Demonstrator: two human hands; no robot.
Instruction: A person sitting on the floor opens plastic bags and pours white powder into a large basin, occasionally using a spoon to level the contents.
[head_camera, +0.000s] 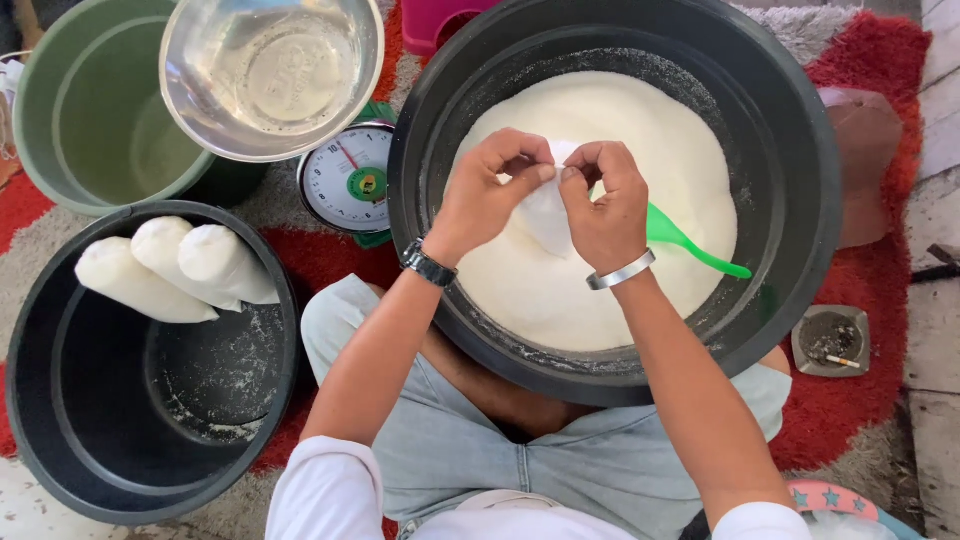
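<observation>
Pinched between both hands, a small clear plastic bag (547, 210) partly filled with white powder is held above the large black basin (800, 150) of white powder (600, 120). The left hand (490, 190) and the right hand (605, 200) are closed on the bag's top edge, fingers curled tight. A green scoop (690, 243) is lodged in the powder just beside the right hand. Three filled bags (175, 268) are leaned inside a smaller black tub (60, 420) to the left. A kitchen scale (350, 180) carrying a steel bowl (270, 75) is set between the two containers.
</observation>
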